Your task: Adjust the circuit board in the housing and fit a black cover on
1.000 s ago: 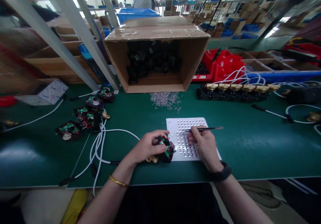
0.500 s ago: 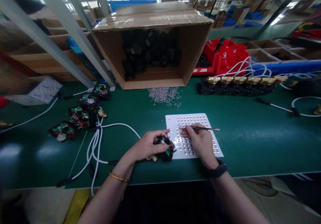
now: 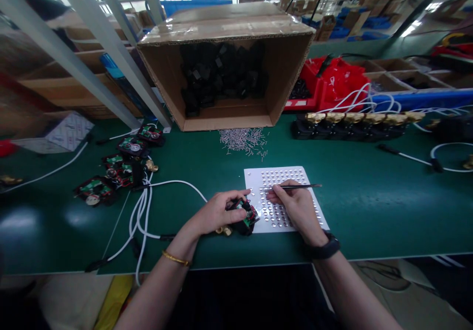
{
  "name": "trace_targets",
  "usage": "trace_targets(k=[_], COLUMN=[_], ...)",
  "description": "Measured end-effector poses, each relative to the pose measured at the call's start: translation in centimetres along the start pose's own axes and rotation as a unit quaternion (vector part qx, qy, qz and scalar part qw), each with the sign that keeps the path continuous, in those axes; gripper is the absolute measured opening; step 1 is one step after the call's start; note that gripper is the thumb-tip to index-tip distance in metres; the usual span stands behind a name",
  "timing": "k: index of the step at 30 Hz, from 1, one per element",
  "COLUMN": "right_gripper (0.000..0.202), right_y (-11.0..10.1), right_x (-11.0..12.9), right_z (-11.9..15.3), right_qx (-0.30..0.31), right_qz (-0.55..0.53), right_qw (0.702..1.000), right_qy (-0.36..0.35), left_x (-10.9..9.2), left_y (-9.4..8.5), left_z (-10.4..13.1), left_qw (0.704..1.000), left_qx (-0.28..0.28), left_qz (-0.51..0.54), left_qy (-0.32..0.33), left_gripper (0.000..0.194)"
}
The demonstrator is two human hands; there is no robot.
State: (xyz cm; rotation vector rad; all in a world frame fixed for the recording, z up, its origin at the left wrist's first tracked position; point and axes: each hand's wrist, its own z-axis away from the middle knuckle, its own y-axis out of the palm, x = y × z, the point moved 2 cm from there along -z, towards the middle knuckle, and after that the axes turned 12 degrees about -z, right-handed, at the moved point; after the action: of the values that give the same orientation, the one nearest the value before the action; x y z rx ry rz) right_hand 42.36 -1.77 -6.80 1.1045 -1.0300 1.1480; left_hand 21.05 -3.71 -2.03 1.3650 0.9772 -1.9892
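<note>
My left hand [image 3: 221,214] is closed around a small black housing [image 3: 247,221] with a green circuit board and red wires inside; a brass fitting [image 3: 223,230] sticks out beside it. Its index finger reaches to the left edge of a white sheet [image 3: 254,177] carrying rows of small round shiny dots. Over that sheet my right hand [image 3: 295,207] grips a thin dark tool [image 3: 301,186], like tweezers or a slim rod, lying nearly level between thumb and fingers. The tool's left tip is near the dots; whether it touches one I cannot tell.
Several open black housings [image 3: 95,190] with boards and white cables [image 3: 142,216] lie at left. A pile of small screws [image 3: 242,140] sits before a cardboard box [image 3: 291,69] of black parts. At right stand a row of brass-topped black units [image 3: 347,128] and a red bin [image 3: 314,86].
My right hand has shifted very slightly, and the tool's outer end has moved a little up and left. My left hand keeps its hold on the housing.
</note>
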Motion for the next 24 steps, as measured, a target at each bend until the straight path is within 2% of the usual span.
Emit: trace_targets(k=[10,24], right_gripper=[0.030,0.029], right_y=[0.31,0.47], right_x=[0.31,0.09], right_z=[0.44,0.30], right_qx=[-0.030,-0.055], right_qz=[0.000,-0.017], right_qw=[1.000,0.998], right_qy=[-0.004,-0.020], left_x=[0.39,0.52], left_y=[0.12,0.00], left_z=[0.00,-0.23], left_qw=[1.000,1.000], left_qx=[-0.004,0.003], left_qz=[0.007,-0.001], left_qy=[0.002,0.004], left_gripper=[0.038,0.035])
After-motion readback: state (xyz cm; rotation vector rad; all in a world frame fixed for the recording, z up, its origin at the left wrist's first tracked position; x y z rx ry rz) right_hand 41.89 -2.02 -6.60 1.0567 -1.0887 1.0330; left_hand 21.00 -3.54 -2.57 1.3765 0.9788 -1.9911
